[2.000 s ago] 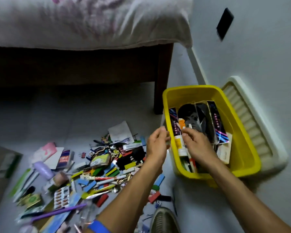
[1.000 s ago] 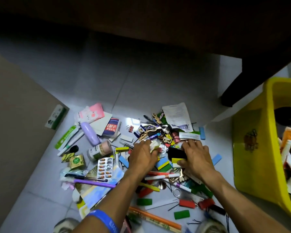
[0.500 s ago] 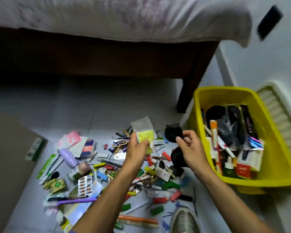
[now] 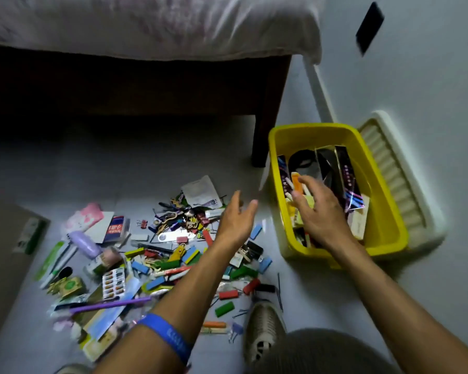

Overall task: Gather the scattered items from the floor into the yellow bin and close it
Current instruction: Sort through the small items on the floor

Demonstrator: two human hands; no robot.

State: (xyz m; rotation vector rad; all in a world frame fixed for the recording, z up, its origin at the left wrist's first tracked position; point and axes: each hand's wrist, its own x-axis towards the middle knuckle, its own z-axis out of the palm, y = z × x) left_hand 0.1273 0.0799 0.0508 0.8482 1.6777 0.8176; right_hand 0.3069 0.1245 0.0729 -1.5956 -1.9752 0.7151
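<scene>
**Both hands empty at the bin, the pile still on the floor**

The right hand [image 4: 318,211] is over the bin [image 4: 384,211], fingers spread and released, holding nothing. Half a second ago it gripped a dark item beside the bin; that item is gone from the hand, so it has presumably dropped in among the boxes and tubes already there, though I cannot pick it out. The left hand [image 4: 235,220] hangs just left of the bin's near wall, fingers straight and apart, also empty; the yellow note it pinched a moment ago seems now to lie inside the bin under the right hand.

Left of the bin, the pile [image 4: 173,252] covers the floor [image 4: 119,163]: coloured blocks, clips, pens, a pill strip, a purple tube, cards. It looks barely thinner than a second ago, so most of the gathering remains. The lid [image 4: 400,184] leans against the wall just right of the bin, so closing is some way off. Judging by this, another reach into the pile comes next.
</scene>
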